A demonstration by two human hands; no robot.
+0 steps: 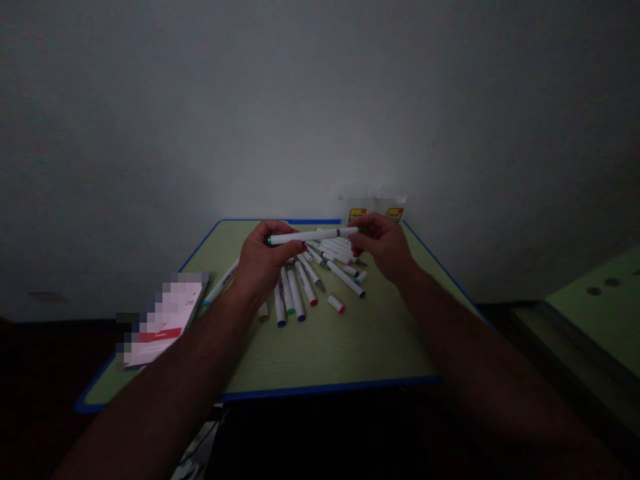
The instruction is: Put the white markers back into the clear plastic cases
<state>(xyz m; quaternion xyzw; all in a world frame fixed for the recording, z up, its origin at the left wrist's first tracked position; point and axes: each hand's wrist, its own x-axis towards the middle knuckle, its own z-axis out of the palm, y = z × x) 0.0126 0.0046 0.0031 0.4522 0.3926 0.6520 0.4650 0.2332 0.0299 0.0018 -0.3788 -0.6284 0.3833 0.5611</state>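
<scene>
The left hand (263, 263) pinches the marker (313, 235) at its green end and the right hand (383, 243) pinches the other. It lies level between both grips, above loose pens (300, 293). Any pull should probably run straight along it.

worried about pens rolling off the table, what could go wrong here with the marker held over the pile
1. The marker is gripped only at its ends by the left hand and right hand; a slip could drop it onto the pile of markers and scatter them.
2. The loose pink-tipped cap lies alone on the table and might roll off.
</scene>
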